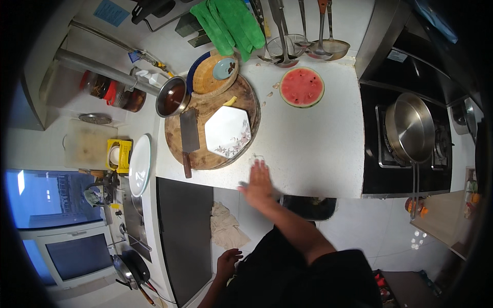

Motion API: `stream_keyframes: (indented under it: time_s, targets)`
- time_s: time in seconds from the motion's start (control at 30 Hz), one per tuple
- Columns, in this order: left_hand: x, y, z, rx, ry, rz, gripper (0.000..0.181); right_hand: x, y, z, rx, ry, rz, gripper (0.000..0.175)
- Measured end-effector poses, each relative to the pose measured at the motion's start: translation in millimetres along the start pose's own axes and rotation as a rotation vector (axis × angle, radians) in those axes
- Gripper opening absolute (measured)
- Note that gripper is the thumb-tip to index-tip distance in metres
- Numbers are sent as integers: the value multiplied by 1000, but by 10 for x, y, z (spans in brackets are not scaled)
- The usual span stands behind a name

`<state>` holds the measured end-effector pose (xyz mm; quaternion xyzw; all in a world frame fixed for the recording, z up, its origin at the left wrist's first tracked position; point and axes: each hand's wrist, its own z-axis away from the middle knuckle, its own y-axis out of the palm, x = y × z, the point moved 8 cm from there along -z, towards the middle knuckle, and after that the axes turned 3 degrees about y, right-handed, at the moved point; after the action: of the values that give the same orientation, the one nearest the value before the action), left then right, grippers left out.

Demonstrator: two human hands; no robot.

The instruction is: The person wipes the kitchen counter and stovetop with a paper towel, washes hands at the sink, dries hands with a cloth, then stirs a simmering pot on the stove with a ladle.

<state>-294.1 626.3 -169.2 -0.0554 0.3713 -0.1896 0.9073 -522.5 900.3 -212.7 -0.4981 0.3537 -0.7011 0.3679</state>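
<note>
My right hand [259,184] reaches over the front edge of the white countertop [316,154], slightly blurred, fingers stretched forward and thumb out to the side. A few small pale bits lie just beyond its fingertips; I see nothing held in it. My left hand [228,263] hangs low beside my body with loosely bent fingers, and no object shows in it. Nearest the right hand is a white hexagonal plate [225,129] with a floral border. It sits on a round wooden chopping board [173,140], beside a cleaver [189,131].
A cut watermelon [302,87] lies at the back, near garlic cloves [270,94]. A metal bowl [172,97] of brown liquid and a woven basket [208,79] adjoin the board. Right, a steel pan [410,129] rests on the gas stove [375,177]. Below is a black bin [308,208].
</note>
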Motion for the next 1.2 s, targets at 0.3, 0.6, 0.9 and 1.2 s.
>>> stream_keyframes:
  time_s: [0.3,0.6,0.9,1.2]
  targets:
    - [-213,26,-291,103,175,-72,30,-650,-260,787,-94,-78,-140,86]
    - [-2382,1289,-944,227,884,-367,27,-3267,-1311,1169,-375,361,202,85]
    - [-4919,3375,-2844,-77,733,-1118,154,-1893,-915,340,-231,-143,15,79]
    - [-5323,3898,-3305,7,377,-1152,161,-4048,-2213,-1129,-338,273,174,66]
